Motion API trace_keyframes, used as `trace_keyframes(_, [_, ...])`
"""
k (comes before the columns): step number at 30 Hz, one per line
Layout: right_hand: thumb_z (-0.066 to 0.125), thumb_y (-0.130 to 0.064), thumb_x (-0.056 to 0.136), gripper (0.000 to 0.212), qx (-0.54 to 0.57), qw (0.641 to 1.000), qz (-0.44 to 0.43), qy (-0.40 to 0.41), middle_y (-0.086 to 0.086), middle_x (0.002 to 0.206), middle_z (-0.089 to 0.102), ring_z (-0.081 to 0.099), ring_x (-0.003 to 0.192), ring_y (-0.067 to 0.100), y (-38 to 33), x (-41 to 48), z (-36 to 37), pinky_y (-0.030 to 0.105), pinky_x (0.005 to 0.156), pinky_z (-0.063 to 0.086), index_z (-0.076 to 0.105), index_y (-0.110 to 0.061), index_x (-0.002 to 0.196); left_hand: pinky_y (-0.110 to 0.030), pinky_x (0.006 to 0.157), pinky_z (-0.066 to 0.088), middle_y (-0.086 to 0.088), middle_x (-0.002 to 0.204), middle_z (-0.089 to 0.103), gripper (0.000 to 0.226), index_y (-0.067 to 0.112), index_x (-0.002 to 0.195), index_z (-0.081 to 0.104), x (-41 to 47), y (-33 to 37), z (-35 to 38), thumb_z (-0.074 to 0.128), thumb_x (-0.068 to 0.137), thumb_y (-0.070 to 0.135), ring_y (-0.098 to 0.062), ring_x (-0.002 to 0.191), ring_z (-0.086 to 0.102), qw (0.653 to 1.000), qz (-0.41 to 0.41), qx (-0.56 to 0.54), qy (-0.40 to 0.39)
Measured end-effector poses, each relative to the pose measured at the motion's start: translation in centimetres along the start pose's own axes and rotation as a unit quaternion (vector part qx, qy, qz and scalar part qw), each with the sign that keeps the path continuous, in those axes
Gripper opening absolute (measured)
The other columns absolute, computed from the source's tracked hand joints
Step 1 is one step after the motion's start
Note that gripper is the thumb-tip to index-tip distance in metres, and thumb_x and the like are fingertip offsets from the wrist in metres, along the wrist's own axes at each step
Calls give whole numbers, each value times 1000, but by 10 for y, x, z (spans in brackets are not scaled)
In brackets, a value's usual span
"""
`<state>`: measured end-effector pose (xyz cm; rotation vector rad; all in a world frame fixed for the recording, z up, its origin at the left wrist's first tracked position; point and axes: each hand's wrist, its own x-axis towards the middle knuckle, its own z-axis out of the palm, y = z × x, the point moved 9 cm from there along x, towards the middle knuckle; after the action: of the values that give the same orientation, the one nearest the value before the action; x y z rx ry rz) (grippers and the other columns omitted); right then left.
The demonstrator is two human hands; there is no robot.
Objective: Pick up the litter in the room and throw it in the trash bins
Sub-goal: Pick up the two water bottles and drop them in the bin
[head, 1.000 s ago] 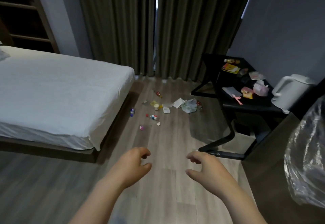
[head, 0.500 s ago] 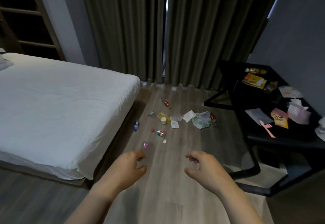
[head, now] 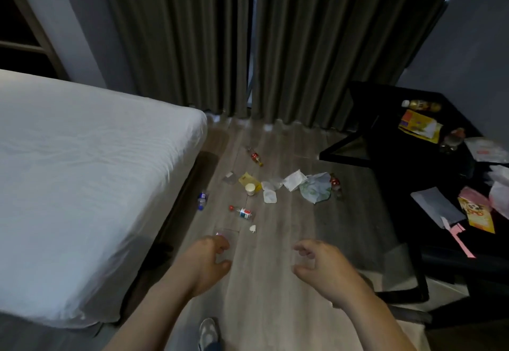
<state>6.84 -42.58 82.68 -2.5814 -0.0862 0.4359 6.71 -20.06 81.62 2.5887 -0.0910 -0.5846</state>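
Observation:
Litter lies scattered on the wood floor ahead: a crumpled pale bag (head: pixel 316 190), a white paper (head: pixel 294 180), a paper cup (head: pixel 251 189) on a yellow wrapper, a small white tray (head: pixel 269 196), a red-capped bottle (head: pixel 242 212), a red and yellow bottle (head: pixel 255 156), a blue-capped bottle (head: pixel 202 200) by the bed, and a white scrap (head: pixel 252 228). My left hand (head: pixel 205 262) and right hand (head: pixel 321 268) hover low over the floor, fingers loosely curled, holding nothing. A small pink item peeks out beyond my left fingers. No trash bin is in view.
A white bed (head: pixel 82 174) fills the left. A black desk (head: pixel 385 141) on the right carries wrappers, papers, tissues and bottles. Dark curtains (head: pixel 220 42) hang behind. My shoe (head: pixel 208 332) shows at the bottom edge.
The view has moved forward toward the litter, which now looks larger and nearer. The kettle and plastic bag have left view. Both hands keep the same loose pose.

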Motion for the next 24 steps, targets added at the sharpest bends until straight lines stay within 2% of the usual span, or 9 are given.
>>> trace_keyframes(10, [68,-30,80,42,10,998,51,-23,-8,115,62,57,105,5,-26,160,-4,17,87,41,61,-26,121,-16,88,41,5,125,56,39,24,128,52,154,-44,-71,57,90,34,-9,109,56,1000,6,-15,-21])
trace_keyframes(15, [69,-29,79,42,14,997,54,-58,-5,116,63,58,105,4,-23,222,3,15,88,42,61,-23,119,-23,94,45,3,121,60,37,21,125,55,213,-53,-80,57,90,33,-11,109,57,999,0,-18,-44])
trace_keyframes(18, [69,-30,80,43,13,996,61,-66,-6,118,62,57,107,5,-13,263,2,15,86,41,60,-23,121,-23,90,47,3,115,62,31,21,118,58,249,-58,-82,59,89,32,-10,103,58,998,-3,-22,-51])
trace_keyframes(22, [68,-31,82,44,19,995,51,-83,-6,121,60,55,106,6,-1,326,1,17,86,43,58,-25,125,-14,80,42,7,115,59,31,25,120,56,300,-68,-88,59,89,33,-3,93,52,998,-20,-17,-50])
trace_keyframes(24, [68,-30,83,44,27,995,47,-86,-6,120,60,56,105,7,4,361,-3,18,84,43,57,-26,125,-15,81,44,7,116,59,34,24,122,56,328,-74,-93,58,90,34,-4,92,54,998,-37,-18,-44])
